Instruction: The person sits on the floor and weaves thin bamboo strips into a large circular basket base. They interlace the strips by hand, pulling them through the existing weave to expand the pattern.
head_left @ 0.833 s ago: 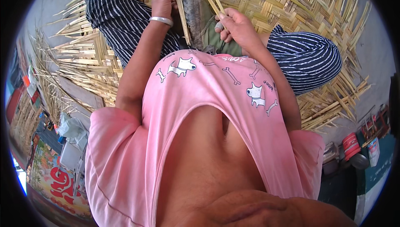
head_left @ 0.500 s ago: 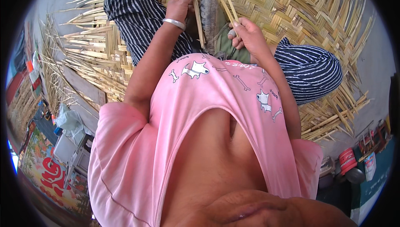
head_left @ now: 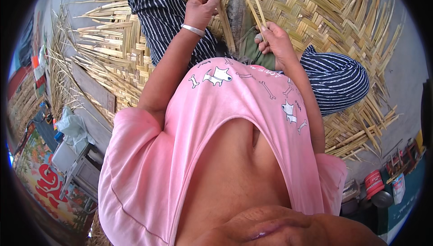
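My left hand [head_left: 200, 9], with a silver bangle at the wrist, is closed with thumb and fingers pressed at the edge of a flat, dry reed strip [head_left: 224, 20]. That strip slants down beside a worn shoe sole [head_left: 236, 18]. My right hand [head_left: 277, 40] is closed in a pinch on two narrow pale reed strips [head_left: 258, 7], which spread apart toward the upper edge. Under both hands lies a large woven reed mat [head_left: 311, 2]. I sit on it with legs folded, in striped trousers [head_left: 336, 79].
Loose reed ends [head_left: 106, 20] stick out along the mat's left edge, and more stalks [head_left: 58, 52] lie beyond on the grey floor. A board [head_left: 97, 88] lies at the left. A red tub [head_left: 374, 183] stands at the lower right, a plastic bag [head_left: 74, 126] at the lower left.
The whole view has shifted, so most things appear slightly farther right. My left hand's fingers are more curled beside the strip. My right hand keeps its pinch on the two strips.
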Available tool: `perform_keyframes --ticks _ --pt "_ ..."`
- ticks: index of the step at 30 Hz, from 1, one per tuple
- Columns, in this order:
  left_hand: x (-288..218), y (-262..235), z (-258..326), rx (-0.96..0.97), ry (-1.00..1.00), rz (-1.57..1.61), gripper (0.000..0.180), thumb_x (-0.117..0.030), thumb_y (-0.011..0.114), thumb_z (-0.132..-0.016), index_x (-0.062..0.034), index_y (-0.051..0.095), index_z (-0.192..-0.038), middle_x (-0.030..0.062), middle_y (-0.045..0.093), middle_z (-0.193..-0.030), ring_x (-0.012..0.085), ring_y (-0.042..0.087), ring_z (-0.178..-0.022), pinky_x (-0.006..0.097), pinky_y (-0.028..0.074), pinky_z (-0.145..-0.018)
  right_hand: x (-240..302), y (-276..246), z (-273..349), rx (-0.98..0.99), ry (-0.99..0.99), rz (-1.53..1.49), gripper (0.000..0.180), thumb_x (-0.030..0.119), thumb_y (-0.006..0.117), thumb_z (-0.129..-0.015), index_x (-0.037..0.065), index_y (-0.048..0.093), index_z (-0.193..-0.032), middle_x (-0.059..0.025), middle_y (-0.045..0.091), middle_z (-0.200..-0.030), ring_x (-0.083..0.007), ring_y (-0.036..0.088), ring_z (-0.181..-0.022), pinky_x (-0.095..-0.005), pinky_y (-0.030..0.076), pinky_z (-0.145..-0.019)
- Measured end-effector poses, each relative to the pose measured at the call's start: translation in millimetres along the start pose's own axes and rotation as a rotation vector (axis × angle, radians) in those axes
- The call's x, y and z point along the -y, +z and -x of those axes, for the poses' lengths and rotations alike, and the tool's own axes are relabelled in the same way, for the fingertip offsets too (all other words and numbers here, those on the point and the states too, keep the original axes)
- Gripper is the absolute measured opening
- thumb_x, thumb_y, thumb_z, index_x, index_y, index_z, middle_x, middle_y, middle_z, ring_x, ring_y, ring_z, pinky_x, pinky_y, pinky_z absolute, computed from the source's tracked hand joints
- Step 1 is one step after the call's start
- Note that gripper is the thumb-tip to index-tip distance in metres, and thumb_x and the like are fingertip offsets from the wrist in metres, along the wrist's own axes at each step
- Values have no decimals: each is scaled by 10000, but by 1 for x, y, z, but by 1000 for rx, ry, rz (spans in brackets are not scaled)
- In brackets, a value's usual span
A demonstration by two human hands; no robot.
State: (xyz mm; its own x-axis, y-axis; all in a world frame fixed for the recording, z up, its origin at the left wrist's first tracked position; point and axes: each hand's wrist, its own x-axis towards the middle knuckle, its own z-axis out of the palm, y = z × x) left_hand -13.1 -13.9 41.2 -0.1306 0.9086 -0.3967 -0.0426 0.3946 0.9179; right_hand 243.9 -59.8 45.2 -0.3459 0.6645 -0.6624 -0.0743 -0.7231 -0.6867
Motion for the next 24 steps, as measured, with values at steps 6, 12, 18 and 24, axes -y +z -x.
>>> perform_keyframes --ticks 6,12,18,24 --pt "26 -8 -7 -332 371 -492 450 -141 739 -872 46 599 -1257 161 694 -1101 210 693 -909 319 566 -803 -2 -3 1 40 -12 -50 272 252 529 -1070 36 603 -1216 -28 659 -853 -37 586 -608 -177 473 -540" --pt "-36 37 23 77 79 -214 367 -294 740 -946 23 695 -1125 42 700 -884 110 684 -742 239 511 -619 2 -3 10 91 -22 -77 308 326 554 -1063 56 625 -1192 -32 684 -888 -42 613 -656 -195 497 -598" --pt "-25 35 5 115 -198 -24 398 -248 679 -996 46 617 -1257 47 676 -869 112 588 -609 243 471 -553 8 1 22 178 -34 -88 298 331 549 -1070 86 628 -1219 4 670 -868 -28 600 -687 -179 490 -639" --pt "-32 32 5 263 -294 94 343 -241 681 -994 -10 638 -1244 14 674 -872 76 575 -605 224 459 -551 9 1 26 270 -56 -85 290 315 544 -1073 76 627 -1216 -18 682 -883 -49 612 -706 -177 501 -658"
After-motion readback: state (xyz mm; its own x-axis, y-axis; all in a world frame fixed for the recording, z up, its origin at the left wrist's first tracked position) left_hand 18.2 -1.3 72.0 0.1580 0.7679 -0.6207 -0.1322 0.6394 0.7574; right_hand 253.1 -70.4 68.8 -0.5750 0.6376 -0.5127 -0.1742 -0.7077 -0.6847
